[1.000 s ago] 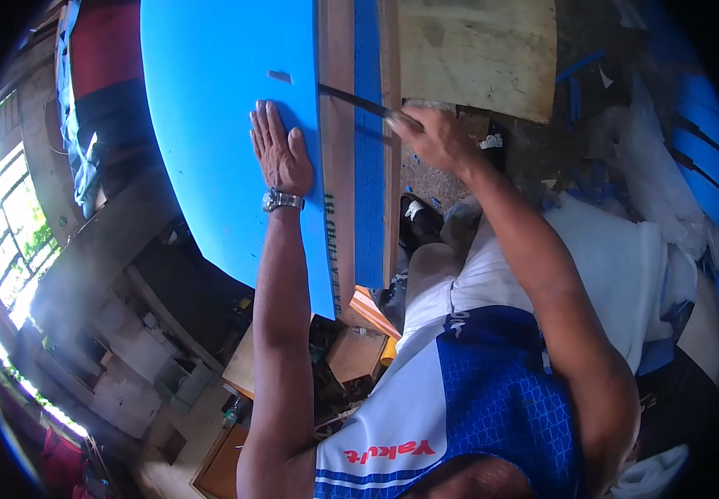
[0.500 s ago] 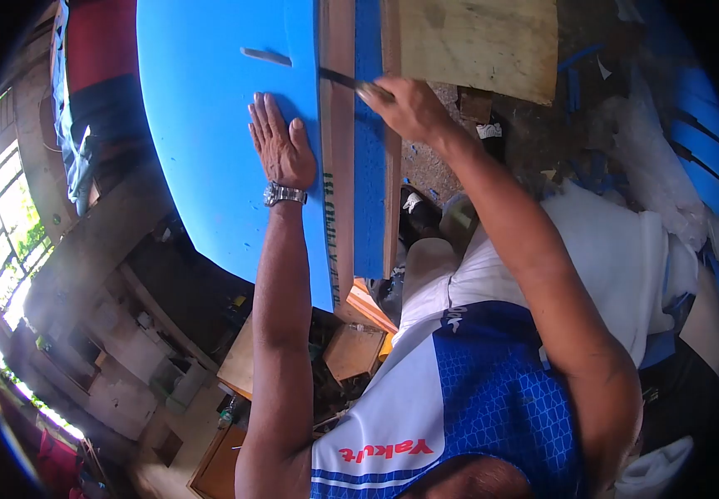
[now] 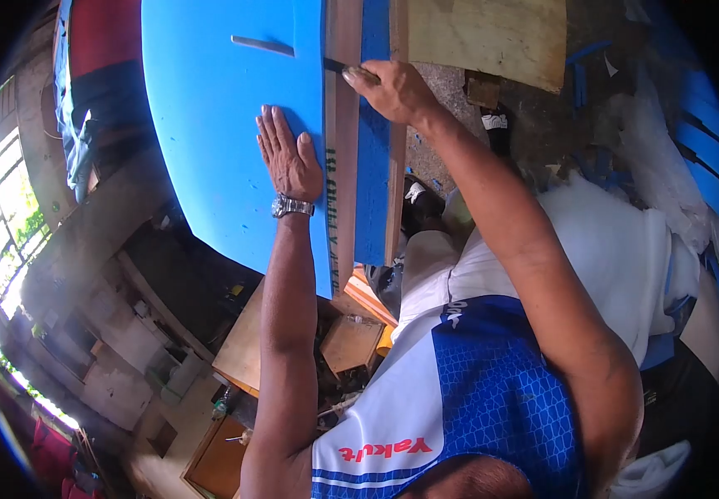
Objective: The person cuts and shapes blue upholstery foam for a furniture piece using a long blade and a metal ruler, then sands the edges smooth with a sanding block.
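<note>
My left hand point(image 3: 291, 165) lies flat on a blue foam sheet point(image 3: 218, 158), fingers stretched out and thumb apart; a metal watch is on its wrist. My right hand point(image 3: 401, 90) is closed around the handle of a long knife point(image 3: 334, 65) at the sheet's right edge. The dark blade runs leftward into that edge. In line with it, a thin grey strip point(image 3: 261, 45) shows on top of the foam, apparently the blade's far end; the stretch between is hidden. Under the sheet's edge lies a wooden board point(image 3: 343, 125) with green lettering.
A blue strip point(image 3: 374, 150) and another wooden edge run alongside the board. A plywood panel point(image 3: 484, 37) stands at the top. Blue scraps and clear plastic wrap point(image 3: 647, 158) lie at the right. Wooden boxes point(image 3: 351, 343) sit below the sheet.
My right hand and the knife have moved up along the sheet's edge and slightly left, with the grey strip shifting the same way. My left hand stays flat on the foam.
</note>
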`<state>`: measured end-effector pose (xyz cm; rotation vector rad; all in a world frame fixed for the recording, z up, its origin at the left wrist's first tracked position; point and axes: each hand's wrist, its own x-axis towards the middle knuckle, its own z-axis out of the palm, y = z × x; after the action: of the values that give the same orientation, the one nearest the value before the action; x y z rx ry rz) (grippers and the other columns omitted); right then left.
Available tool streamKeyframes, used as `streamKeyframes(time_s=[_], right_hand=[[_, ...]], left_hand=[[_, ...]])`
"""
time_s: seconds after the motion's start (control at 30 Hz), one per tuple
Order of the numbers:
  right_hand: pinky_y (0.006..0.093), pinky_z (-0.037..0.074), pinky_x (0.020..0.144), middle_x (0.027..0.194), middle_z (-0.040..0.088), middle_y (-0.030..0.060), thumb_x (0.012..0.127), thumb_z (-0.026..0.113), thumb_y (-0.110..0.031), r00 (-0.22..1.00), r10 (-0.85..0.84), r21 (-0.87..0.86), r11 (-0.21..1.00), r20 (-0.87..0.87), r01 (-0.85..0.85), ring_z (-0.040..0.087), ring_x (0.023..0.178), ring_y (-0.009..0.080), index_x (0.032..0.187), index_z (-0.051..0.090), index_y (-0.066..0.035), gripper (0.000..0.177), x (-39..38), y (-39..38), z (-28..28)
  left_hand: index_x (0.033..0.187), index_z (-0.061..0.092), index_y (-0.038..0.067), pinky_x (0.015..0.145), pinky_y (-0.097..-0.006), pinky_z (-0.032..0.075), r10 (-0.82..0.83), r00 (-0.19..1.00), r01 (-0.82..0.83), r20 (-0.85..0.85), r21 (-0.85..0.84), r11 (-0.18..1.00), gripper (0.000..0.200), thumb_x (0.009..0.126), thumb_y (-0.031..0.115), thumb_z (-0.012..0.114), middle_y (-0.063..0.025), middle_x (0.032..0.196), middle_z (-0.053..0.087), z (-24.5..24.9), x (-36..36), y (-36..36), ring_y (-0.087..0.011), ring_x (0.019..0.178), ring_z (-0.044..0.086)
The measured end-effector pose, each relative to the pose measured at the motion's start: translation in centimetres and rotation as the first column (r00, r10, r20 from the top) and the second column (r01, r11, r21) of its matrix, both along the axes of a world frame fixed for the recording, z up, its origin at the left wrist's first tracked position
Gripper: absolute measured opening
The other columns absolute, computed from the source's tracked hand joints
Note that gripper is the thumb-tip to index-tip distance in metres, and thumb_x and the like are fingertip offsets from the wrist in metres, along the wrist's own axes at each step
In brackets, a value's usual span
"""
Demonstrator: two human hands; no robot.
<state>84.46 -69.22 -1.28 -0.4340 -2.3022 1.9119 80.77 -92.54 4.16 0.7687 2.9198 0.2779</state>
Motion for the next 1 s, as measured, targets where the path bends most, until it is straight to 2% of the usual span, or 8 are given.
streamKeyframes(time_s=[0.27,0.4,0.57,0.67,0.73,0.8,0.9,1.0], right_hand=[[0.0432,0.049,0.062,0.076,0.064,0.0200,0.099,0.060,-0.029,0.997,0.034,-0.027,0.999,0.068,-0.032,0.065,0.070,0.0388,0.093,0.066,-0.003,0.027,12.2,-0.4,0.1],[0.0428,0.049,0.061,0.075,0.064,0.0197,0.100,0.059,-0.031,0.999,-0.045,-0.059,0.997,0.004,0.046,0.065,0.069,0.0377,0.092,0.066,-0.003,0.030,7.4,-2.2,0.2],[0.0427,0.049,0.062,0.075,0.065,0.0201,0.099,0.057,-0.040,0.988,0.011,0.146,0.989,-0.152,0.011,0.066,0.070,0.0380,0.091,0.065,-0.002,0.039,2.0,-2.9,-0.1],[0.0423,0.049,0.062,0.075,0.065,0.0192,0.099,0.059,-0.035,0.996,0.065,-0.028,0.998,0.059,-0.064,0.065,0.069,0.0374,0.090,0.065,-0.002,0.035,6.4,-2.5,0.7],[0.0411,0.048,0.061,0.073,0.063,0.0188,0.098,0.061,-0.030,0.998,0.064,-0.048,0.997,0.005,-0.063,0.063,0.065,0.0347,0.091,0.066,-0.001,0.031,10.9,-2.7,-0.2],[0.0399,0.046,0.060,0.070,0.060,0.0172,0.098,0.063,-0.028,0.991,0.090,-0.071,0.994,0.096,-0.084,0.059,0.063,0.0295,0.093,0.067,-0.001,0.028,14.5,-2.3,0.3],[0.0386,0.045,0.059,0.067,0.057,0.0138,0.099,0.062,-0.031,0.994,0.014,-0.163,0.987,0.109,0.004,0.057,0.061,0.0225,0.093,0.067,-0.001,0.031,15.1,-3.5,0.1],[0.0362,0.044,0.059,0.066,0.056,0.0097,0.100,0.061,-0.034,0.981,0.076,-0.159,0.986,0.180,-0.048,0.054,0.062,0.0169,0.091,0.065,-0.001,0.035,14.6,-4.1,0.1]], left_hand=[[0.158,0.021,0.000,0.125,-0.0509,0.007,0.039,0.999,-0.039,0.004,-0.006,0.999,0.071,0.104,0.046,0.027,-0.0198,0.167,0.017,0.2,2.8,-2.6,-0.0365,0.155,0.011],[0.158,0.021,0.000,0.125,-0.0508,0.007,0.042,0.999,-0.042,-0.005,-0.010,0.999,0.072,0.104,0.047,0.026,-0.0200,0.166,0.017,0.0,3.4,-3.0,-0.0364,0.155,0.011],[0.158,0.021,0.000,0.125,-0.0504,0.007,0.058,0.998,-0.058,-0.009,-0.019,0.998,0.072,0.104,0.048,0.025,-0.0203,0.166,0.018,0.1,4.6,-3.7,-0.0364,0.155,0.012],[0.158,0.022,0.000,0.125,-0.0505,0.007,0.079,0.997,-0.079,0.004,-0.002,0.997,0.072,0.104,0.048,0.026,-0.0209,0.166,0.018,0.1,5.1,-3.7,-0.0367,0.155,0.012],[0.158,0.022,0.000,0.125,-0.0506,0.007,0.082,0.997,-0.082,0.003,0.006,0.997,0.072,0.104,0.047,0.027,-0.0212,0.166,0.019,0.1,5.1,-3.7,-0.0369,0.155,0.012],[0.158,0.022,-0.001,0.125,-0.0507,0.007,0.067,0.998,-0.067,-0.008,0.007,0.998,0.071,0.104,0.046,0.028,-0.0215,0.166,0.019,0.0,5.1,-4.0,-0.0370,0.155,0.012],[0.158,0.023,-0.001,0.125,-0.0506,0.008,0.077,0.997,-0.077,-0.003,0.009,0.997,0.071,0.104,0.045,0.028,-0.0210,0.166,0.019,0.1,5.2,-4.0,-0.0370,0.155,0.012],[0.158,0.023,-0.001,0.125,-0.0506,0.008,0.077,0.997,-0.077,-0.014,0.018,0.997,0.070,0.104,0.045,0.029,-0.0205,0.166,0.019,0.0,5.3,-3.8,-0.0369,0.155,0.012]])
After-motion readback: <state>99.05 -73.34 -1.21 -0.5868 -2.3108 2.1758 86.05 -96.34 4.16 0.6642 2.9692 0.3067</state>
